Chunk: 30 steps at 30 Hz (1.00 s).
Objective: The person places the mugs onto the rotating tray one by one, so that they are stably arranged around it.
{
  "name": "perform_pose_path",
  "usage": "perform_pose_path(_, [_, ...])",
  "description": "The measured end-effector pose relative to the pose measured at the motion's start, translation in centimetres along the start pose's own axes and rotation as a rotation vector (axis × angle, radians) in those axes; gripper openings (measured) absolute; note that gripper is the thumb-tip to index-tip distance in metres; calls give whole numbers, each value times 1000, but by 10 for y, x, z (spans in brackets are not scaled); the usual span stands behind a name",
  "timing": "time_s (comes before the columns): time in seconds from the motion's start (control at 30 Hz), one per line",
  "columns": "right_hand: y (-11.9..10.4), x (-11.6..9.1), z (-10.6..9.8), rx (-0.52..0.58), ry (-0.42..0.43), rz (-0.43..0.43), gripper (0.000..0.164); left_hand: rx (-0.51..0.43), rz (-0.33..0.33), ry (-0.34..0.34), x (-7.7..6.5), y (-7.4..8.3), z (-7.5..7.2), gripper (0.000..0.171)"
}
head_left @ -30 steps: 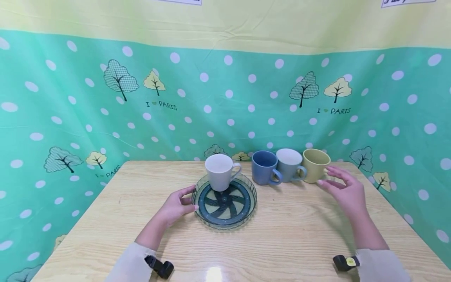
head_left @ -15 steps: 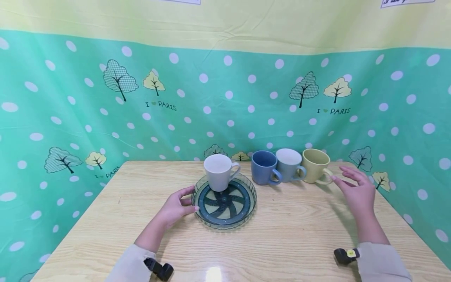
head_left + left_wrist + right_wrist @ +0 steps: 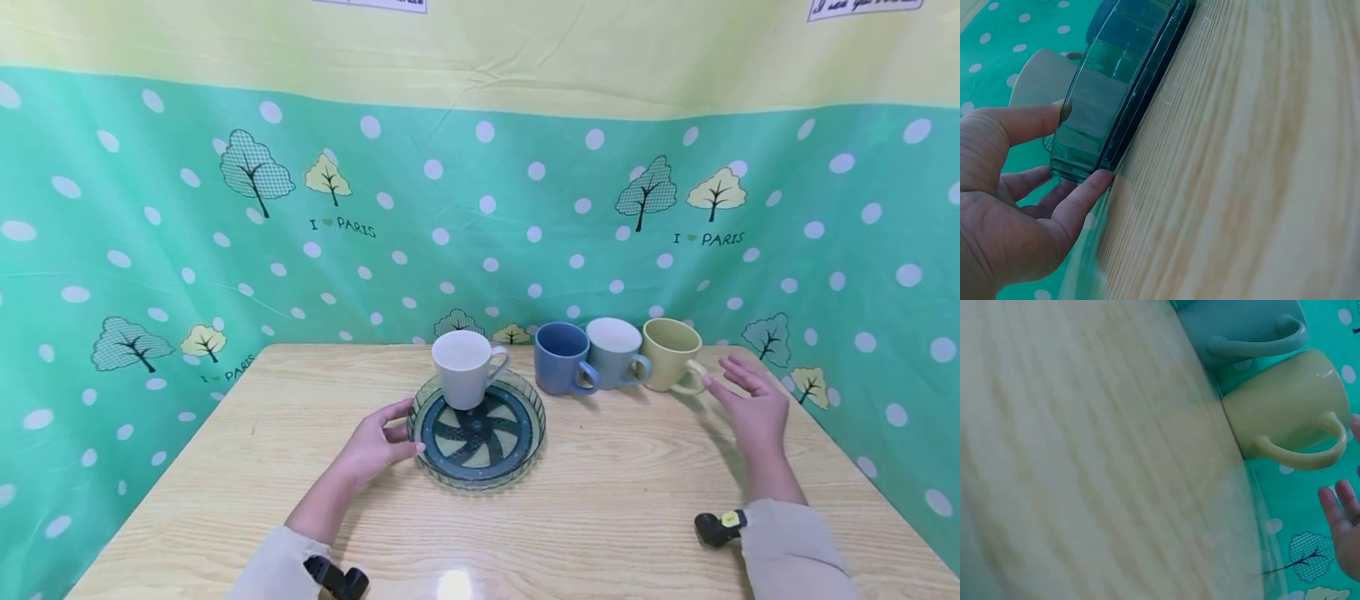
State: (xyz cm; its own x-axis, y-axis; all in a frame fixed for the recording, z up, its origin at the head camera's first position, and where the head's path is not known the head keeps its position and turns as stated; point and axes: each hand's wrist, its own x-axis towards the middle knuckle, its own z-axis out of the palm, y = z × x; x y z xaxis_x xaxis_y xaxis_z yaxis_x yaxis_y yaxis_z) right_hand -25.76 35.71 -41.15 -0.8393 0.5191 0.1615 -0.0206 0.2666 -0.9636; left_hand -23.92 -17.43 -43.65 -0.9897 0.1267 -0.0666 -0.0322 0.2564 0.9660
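Observation:
My left hand (image 3: 375, 446) grips the left side of a round, clear green-tinted tray (image 3: 534, 454); in the left wrist view, fingers of the hand (image 3: 1029, 206) touch its rim and base. Inside the tray is a dark pinwheel-patterned disc (image 3: 480, 462). A white mug (image 3: 459, 375) stands upright toward its back, handle to the right. My right hand (image 3: 757, 408) is beside the yellow mug (image 3: 663, 358), thumb near its handle; whether they touch cannot be told. The right wrist view shows the hand (image 3: 1347, 531) only in part, below the yellow mug's handle (image 3: 1307, 459).
Left of the yellow mug stand a grey-blue mug (image 3: 615, 367) with a white inside and a darker blue mug (image 3: 558, 367), in a row at the back. The wooden table (image 3: 585, 517) ends at a green dotted cloth (image 3: 405, 192).
My right hand has drawn back to the right from the yellow mug, uncovering its handle, then shifted slightly left. The left hand, tray and mugs hold their places.

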Motion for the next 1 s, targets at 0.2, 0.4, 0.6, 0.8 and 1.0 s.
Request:
perform_pose_path(0.2, [9, 2, 4, 84, -19, 46, 57, 16, 3, 15, -3, 1, 2, 77])
perform_pose_path(0.4, [17, 4, 4, 224, -77, 47, 58, 16, 0, 21, -3, 1, 3, 77])
perform_pose_path(0.6, [23, 9, 6, 300, -86, 5, 52, 9, 6, 19, -2, 1, 4, 77])
perform_pose_path(0.8, [26, 12, 9, 414, -117, 3, 48, -1, 5, 15, -1, -1, 3, 78])
perform_pose_path(1.0, [32, 15, 13, 487, -110, 9, 41, -14, -2, 14, -2, 0, 3, 77])
